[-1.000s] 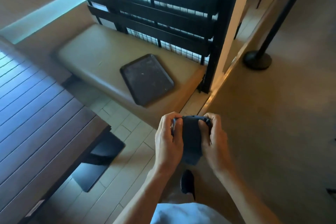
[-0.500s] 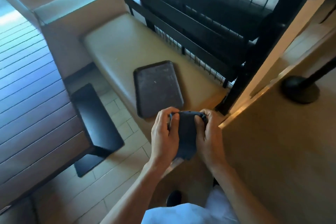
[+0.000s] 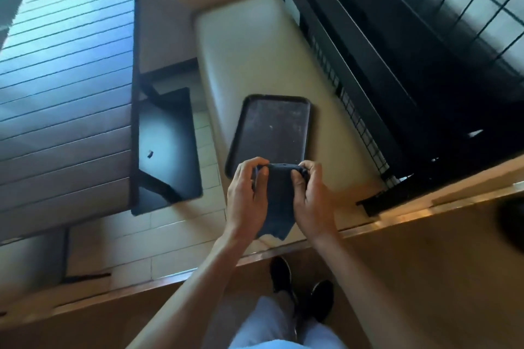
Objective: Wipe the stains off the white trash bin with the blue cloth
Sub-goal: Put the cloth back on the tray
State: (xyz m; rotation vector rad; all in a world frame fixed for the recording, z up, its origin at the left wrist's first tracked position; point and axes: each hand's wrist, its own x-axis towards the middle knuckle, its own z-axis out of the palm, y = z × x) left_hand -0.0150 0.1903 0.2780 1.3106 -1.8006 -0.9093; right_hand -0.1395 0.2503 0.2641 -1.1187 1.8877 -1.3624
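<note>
Cloth [image 3: 276,201], dark blue, hangs between our hands in front of us: left hand [image 3: 248,195] and right hand [image 3: 313,201] each pinch its top edge with curled fingers. Beyond it a dark tray [image 3: 270,130] lies flat on the pale bench [image 3: 246,45]. Left stands a slatted table [image 3: 65,88]; below, our shoes [image 3: 302,289].

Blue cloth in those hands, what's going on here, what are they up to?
A person stands looking down, holding a blue cloth stretched between both hands: the left hand and the right hand each pinch its top edge while the rest hangs down. In front of them a dark tray lies on a cream bench seat, beside a slatted wooden table. No white trash bin is in view, so no wiping is under way.
</note>
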